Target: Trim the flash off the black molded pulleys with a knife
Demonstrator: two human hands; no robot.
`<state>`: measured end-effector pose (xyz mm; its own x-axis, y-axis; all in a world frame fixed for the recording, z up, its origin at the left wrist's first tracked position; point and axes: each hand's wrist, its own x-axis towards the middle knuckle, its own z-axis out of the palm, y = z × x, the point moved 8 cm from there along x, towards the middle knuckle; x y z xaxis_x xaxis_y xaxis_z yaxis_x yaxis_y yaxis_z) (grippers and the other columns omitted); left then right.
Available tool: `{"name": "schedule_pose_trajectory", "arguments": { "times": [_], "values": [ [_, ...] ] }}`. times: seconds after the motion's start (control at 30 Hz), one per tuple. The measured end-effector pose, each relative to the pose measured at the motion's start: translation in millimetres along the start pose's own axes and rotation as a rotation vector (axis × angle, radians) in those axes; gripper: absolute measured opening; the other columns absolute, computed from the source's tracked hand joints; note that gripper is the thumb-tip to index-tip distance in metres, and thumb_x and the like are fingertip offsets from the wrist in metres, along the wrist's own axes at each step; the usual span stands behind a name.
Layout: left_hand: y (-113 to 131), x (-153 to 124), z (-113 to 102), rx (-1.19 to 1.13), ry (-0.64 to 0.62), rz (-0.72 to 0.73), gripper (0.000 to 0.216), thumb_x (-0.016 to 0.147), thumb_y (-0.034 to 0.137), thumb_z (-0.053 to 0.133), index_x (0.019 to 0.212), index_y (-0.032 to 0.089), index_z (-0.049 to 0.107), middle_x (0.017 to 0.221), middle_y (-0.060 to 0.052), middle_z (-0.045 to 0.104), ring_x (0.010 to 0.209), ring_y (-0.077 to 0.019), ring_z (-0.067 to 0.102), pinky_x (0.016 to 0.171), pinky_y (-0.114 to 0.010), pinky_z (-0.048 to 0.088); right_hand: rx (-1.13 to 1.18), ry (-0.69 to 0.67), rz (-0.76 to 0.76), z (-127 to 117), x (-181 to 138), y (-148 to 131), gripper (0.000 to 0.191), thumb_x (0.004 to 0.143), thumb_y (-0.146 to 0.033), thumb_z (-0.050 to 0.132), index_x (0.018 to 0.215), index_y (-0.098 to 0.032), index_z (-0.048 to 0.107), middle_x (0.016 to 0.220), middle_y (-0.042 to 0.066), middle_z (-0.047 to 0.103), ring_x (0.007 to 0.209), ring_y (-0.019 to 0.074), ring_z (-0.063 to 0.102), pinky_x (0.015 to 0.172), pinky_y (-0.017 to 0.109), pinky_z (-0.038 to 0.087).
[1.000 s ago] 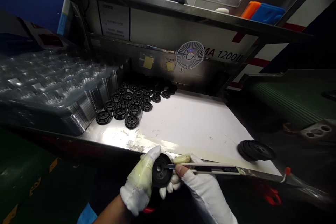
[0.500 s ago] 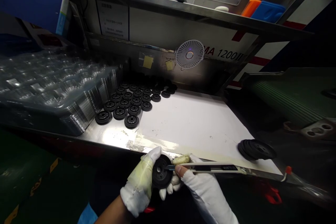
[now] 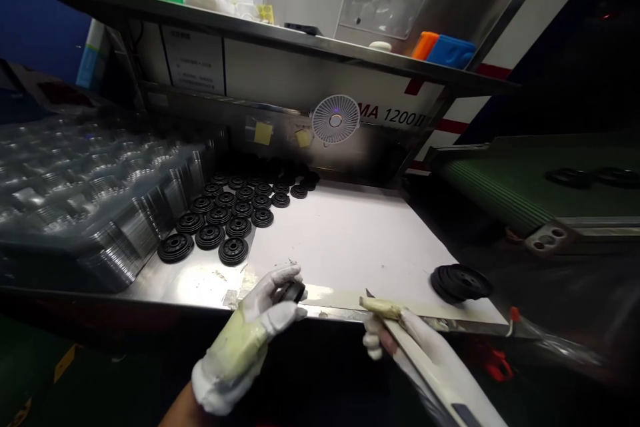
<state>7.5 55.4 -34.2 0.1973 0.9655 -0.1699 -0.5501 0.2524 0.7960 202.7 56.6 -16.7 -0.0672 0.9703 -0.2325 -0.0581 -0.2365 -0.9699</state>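
My left hand (image 3: 250,330), in a white glove with yellowed tape, is closed around a black grooved wheel (image 3: 295,292) just past the bench's front edge. Fingers cover most of this wheel, leaving only part of its dark rim visible. To the right, my right hand (image 3: 417,340), also gloved and with yellowed finger covering, grips a pale utility knife (image 3: 417,363). Its dark blade tip (image 3: 369,293) pokes out beyond the fingers, apart from the wheel. Several more black grooved wheels (image 3: 219,215) lie in rows on the bench's left part.
A stack of clear plastic trays (image 3: 125,227) occupies the left. White paper (image 3: 340,233) covers the middle of the bench, with a pile of black wheels (image 3: 460,282) at its right. A small fan (image 3: 336,119) stands behind, below a shelf (image 3: 240,30). Right is a green conveyor (image 3: 510,180).
My hands have moved apart. The left hand has turned the wheel nearly edge-on and shifted left; the right hand has drawn the knife away to the right, its handle now slanting down.
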Motion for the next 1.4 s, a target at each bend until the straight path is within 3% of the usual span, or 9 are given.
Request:
{"name": "schedule_pose_trajectory", "arguments": {
  "times": [0.2, 0.37, 0.43, 0.57, 0.67, 0.73, 0.87, 1.07, 1.4],
  "values": [
    [6, -6, 17, -0.16, -0.21, 0.141, 0.05, 0.066, 0.034, 0.066, 0.113, 0.02, 0.055, 0.114, -0.012, 0.053, 0.115, -0.0316, 0.04, 0.096, -0.047, 0.031, 0.02, -0.024, -0.032, -20, -7, -6, 0.04, 0.061, -0.033, 0.073, 0.099, -0.021, 0.065, 0.092, 0.01, 0.065, 0.084, 0.0254, 0.061, 0.077, 0.039, 0.048],
    [2, -15, 21, -0.186, -0.262, 0.103, 0.058, 0.064, 0.045, 0.063, 0.113, 0.014, 0.055, 0.106, -0.015, 0.055, 0.089, -0.029, 0.054, 0.09, -0.045, 0.034, 0.008, 0.014, 0.005, -14, -9, 7, 0.041, 0.075, -0.045, 0.059, 0.108, -0.021, 0.06, 0.062, 0.003, 0.062, 0.046, 0.0125, 0.054, 0.045, 0.025, 0.045],
    [4, -18, 23, -0.161, -0.277, 0.1, 0.06, 0.062, 0.046, 0.065, 0.111, 0.014, 0.055, 0.102, -0.014, 0.056, 0.085, -0.0278, 0.055, 0.087, -0.043, 0.035, -0.079, -0.029, -0.02, -5, -7, 8, 0.041, 0.077, -0.044, 0.059, 0.113, -0.024, 0.058, 0.066, 0.003, 0.064, 0.046, 0.0118, 0.054, 0.042, 0.023, 0.043],
    [8, -20, 26, -0.091, -0.282, 0.106, 0.048, 0.065, 0.044, 0.063, 0.103, 0.015, 0.06, 0.1, -0.014, 0.057, 0.083, -0.0271, 0.056, 0.082, -0.041, 0.037, -0.344, -0.119, -0.336, 14, -7, -17, 0.031, 0.072, -0.027, 0.067, 0.103, -0.029, 0.065, 0.097, 0.005, 0.066, 0.086, 0.0209, 0.061, 0.074, 0.03, 0.05],
    [6, -21, 29, -0.007, -0.296, 0.094, 0.052, 0.064, 0.048, 0.063, 0.104, 0.016, 0.058, 0.103, -0.014, 0.057, 0.082, -0.0276, 0.057, 0.08, -0.041, 0.039, -0.491, -0.187, -0.641, 29, -18, -41, 0.029, 0.07, -0.017, 0.067, 0.096, -0.03, 0.069, 0.092, 0.003, 0.068, 0.085, 0.0219, 0.062, 0.076, 0.031, 0.05],
    [1, -21, 28, 0.052, -0.276, 0.079, 0.049, 0.067, 0.051, 0.059, 0.102, 0.016, 0.057, 0.097, -0.014, 0.06, 0.074, -0.0256, 0.059, 0.072, -0.04, 0.042, -0.587, -0.172, -0.754, 34, -25, -52, 0.031, 0.071, -0.016, 0.066, 0.098, -0.031, 0.068, 0.088, 0.003, 0.069, 0.079, 0.0212, 0.063, 0.069, 0.029, 0.052],
    [-2, -19, 20, 0.192, -0.087, 0.142, 0.03, 0.075, 0.043, 0.053, 0.087, 0.016, 0.059, 0.07, -0.008, 0.063, 0.052, -0.0182, 0.056, 0.053, -0.031, 0.043, -0.793, -0.081, -0.892, 45, -39, -68, 0.033, 0.071, -0.015, 0.064, 0.099, -0.032, 0.067, 0.086, 0.002, 0.069, 0.075, 0.02, 0.064, 0.064, 0.027, 0.051],
    [16, -25, 22, 0.285, 0.045, 0.338, 0.008, 0.068, 0.02, 0.065, 0.077, 0.021, 0.066, 0.081, -0.004, 0.066, 0.079, -0.0206, 0.061, 0.074, -0.029, 0.047, -0.808, -0.042, -0.923, 54, -47, -73, 0.037, 0.072, -0.014, 0.063, 0.104, -0.034, 0.064, 0.088, 0.003, 0.068, 0.077, 0.0206, 0.063, 0.066, 0.028, 0.05],
    [16, -25, 22, 0.302, 0.034, 0.426, 0.012, 0.072, 0.013, 0.061, 0.077, 0.022, 0.067, 0.08, -0.004, 0.066, 0.078, -0.0195, 0.061, 0.073, -0.03, 0.049, -0.843, -0.05, -0.979, 62, -57, -81, 0.04, 0.074, -0.015, 0.06, 0.108, -0.035, 0.061, 0.078, 0.002, 0.068, 0.067, 0.0194, 0.063, 0.061, 0.028, 0.049]
  ]
}}
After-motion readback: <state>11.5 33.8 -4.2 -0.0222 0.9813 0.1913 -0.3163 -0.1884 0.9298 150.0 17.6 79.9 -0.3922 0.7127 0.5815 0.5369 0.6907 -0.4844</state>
